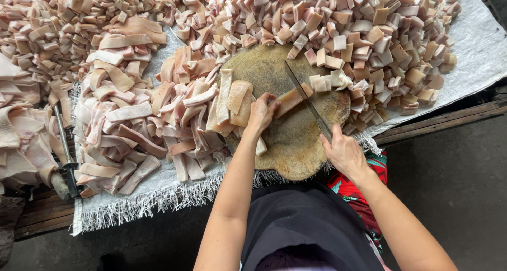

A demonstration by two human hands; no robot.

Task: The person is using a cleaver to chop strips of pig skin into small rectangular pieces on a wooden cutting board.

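Note:
A round wooden chopping block (296, 144) lies in front of me on a white cloth. My left hand (261, 113) presses down a pale pink strip of meat (292, 99) on the block. My right hand (343, 152) grips the handle of a long knife (303, 94), whose blade lies across the strip's right end. A few cut cubes (327, 82) sit just right of the blade. More uncut strips (232, 102) lie on the block's left side beside my left hand.
A large heap of cut cubes (364, 33) fills the far right and back. Long strips (132, 128) are piled at the left on the white fringed cloth (475, 54). A metal tool (64, 144) lies at the left edge. Dark floor lies at the lower right.

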